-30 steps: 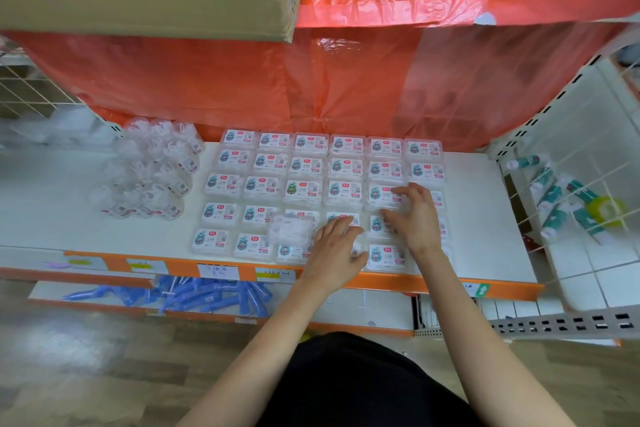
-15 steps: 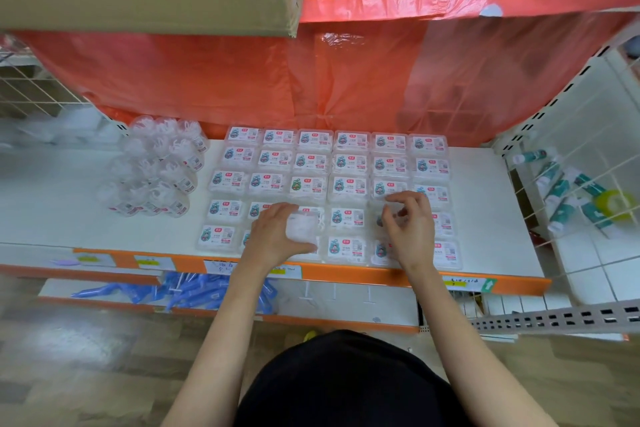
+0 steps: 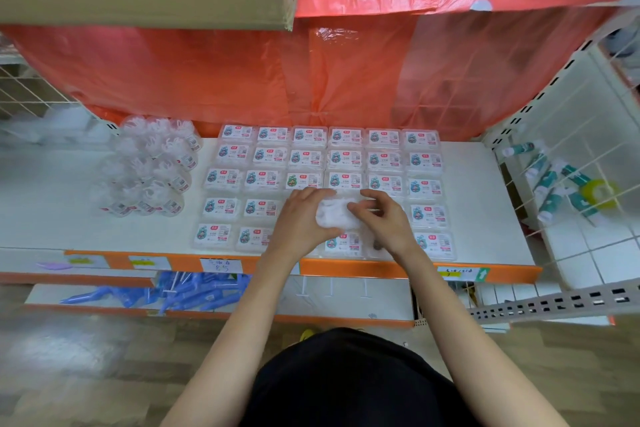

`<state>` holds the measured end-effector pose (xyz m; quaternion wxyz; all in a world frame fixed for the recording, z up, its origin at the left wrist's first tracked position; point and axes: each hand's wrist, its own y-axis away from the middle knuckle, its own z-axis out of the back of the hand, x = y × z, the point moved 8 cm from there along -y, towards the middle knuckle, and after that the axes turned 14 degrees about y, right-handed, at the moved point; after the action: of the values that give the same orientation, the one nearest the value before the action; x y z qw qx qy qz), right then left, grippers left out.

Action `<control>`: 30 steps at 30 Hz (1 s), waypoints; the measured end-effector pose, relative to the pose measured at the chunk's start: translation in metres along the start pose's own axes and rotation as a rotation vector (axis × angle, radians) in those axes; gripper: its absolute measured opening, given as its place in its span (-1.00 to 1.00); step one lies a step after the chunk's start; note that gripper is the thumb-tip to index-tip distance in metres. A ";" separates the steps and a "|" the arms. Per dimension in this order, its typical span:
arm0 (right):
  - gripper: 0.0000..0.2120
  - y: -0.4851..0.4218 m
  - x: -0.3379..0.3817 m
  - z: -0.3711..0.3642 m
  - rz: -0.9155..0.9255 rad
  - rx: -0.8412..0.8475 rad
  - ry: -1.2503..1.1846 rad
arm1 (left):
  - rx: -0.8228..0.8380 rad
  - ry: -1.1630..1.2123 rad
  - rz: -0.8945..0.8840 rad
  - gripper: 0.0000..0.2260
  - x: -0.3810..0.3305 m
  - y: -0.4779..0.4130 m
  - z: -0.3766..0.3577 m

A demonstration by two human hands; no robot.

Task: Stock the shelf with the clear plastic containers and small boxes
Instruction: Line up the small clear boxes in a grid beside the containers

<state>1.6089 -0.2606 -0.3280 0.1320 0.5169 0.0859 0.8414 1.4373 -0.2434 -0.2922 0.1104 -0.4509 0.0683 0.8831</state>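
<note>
Left hand (image 3: 300, 218) moved right with one clear container (image 3: 334, 216); right hand (image 3: 386, 224) now pinches it too, above the front rows. Small boxes (image 3: 344, 159) on shelf (image 3: 479, 204): six columns, five rows, some hidden. Round tubs (image 3: 156, 170) at left, count unclear.

Both forearms stretched forward, angling inward; the left hand (image 3: 304, 220) and right hand (image 3: 385, 225) (fingers curled) gripped one clear container (image 3: 334, 215) between them.

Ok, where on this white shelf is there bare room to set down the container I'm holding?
Widest bare patch: the right end of the shelf, between the last column of small boxes and the wire rack. Another lies front left, before the round tubs. The middle grid is packed edge to edge.
</note>
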 end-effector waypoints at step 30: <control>-0.56 0.017 0.002 0.028 0.207 -0.026 -0.230 | -0.163 1.146 0.611 -0.77 0.016 0.011 -0.020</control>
<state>1.6308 -0.2757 -0.3090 0.0601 0.6142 0.0054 0.7869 1.4410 -0.2559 -0.3166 -0.2337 -0.8173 0.1741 0.4971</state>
